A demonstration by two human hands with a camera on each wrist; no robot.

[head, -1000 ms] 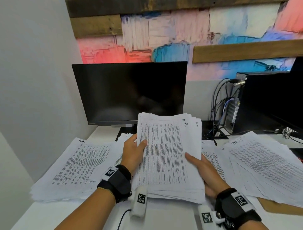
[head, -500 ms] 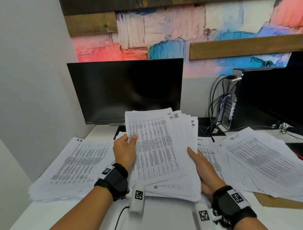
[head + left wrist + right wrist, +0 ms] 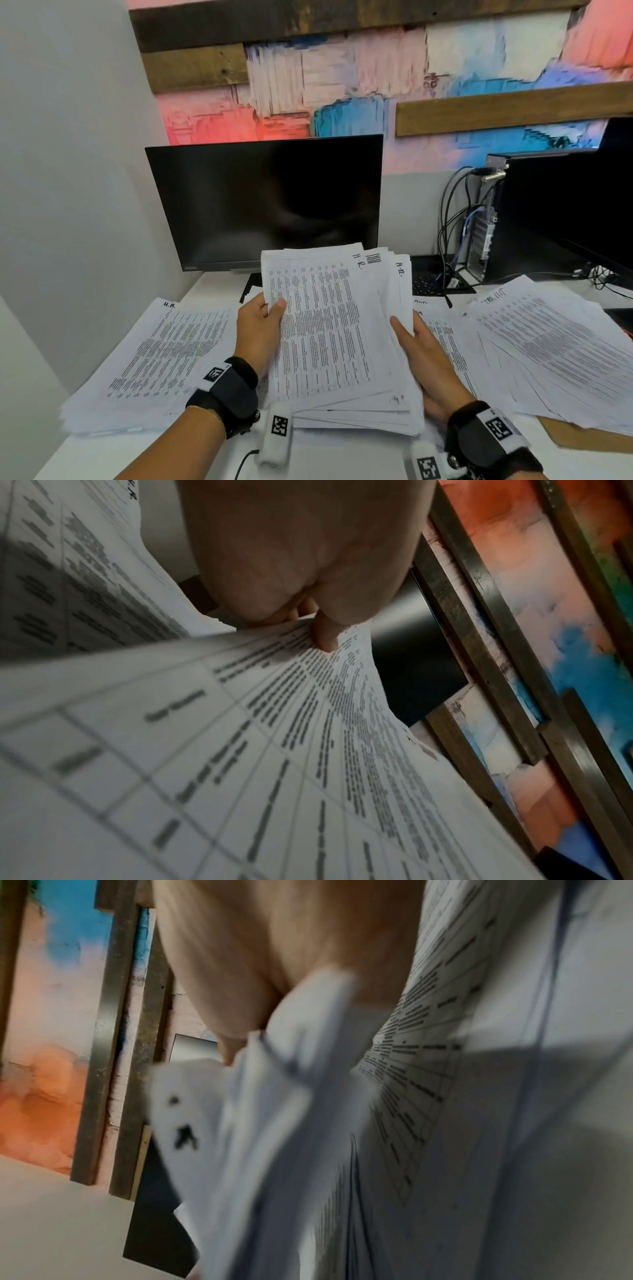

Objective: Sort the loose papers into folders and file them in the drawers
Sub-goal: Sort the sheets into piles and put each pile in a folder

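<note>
A thick stack of printed sheets marked "H.R." is held tilted up over the desk, its sheets fanned out at the top and bottom. My left hand grips its left edge, thumb on the top sheet. My right hand holds the right edge, thumb on top and fingers hidden underneath; in the right wrist view the papers are blurred. Another "H.R." pile lies flat at the left. A spread pile lies at the right.
A dark monitor stands behind the papers, with a keyboard partly hidden beneath. A black computer case with cables stands at the back right. A brown folder corner shows under the right pile. The wall bounds the left.
The held stack has shifted left and its sheets have fanned out, showing more "H.R." corners. My left hand slid to the stack's left edge.
</note>
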